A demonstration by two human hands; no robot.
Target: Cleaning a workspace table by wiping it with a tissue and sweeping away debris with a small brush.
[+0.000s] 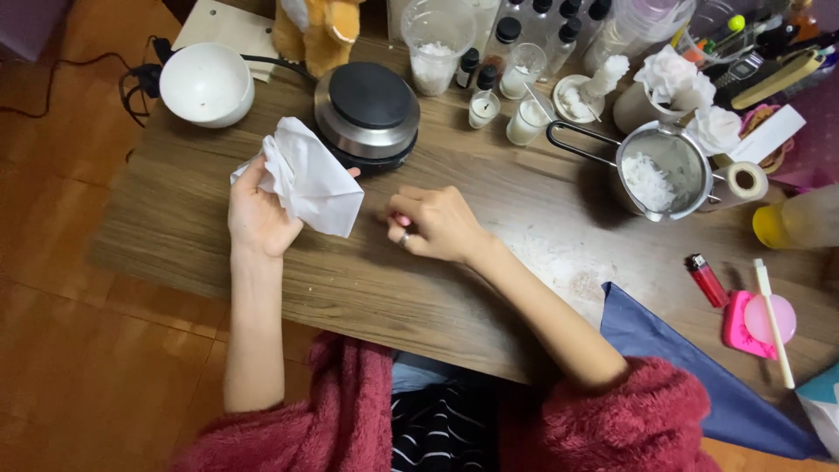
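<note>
My left hand (256,214) holds a crumpled white tissue (308,177) above the wooden table (419,288), just in front of a round electric hot plate (365,114). My right hand (437,223) rests on the table with its fingers curled; something small and pinkish shows at the fingertips, too hidden to make out. A ring sits on one finger of that hand.
A white bowl (207,85) stands at the back left. A metal pot with white wax flakes (664,170) is at the right, small candle glasses (527,120) behind. A red lighter (706,280), a pink mould (757,323), a stick and blue cloth (690,367) lie near the right edge.
</note>
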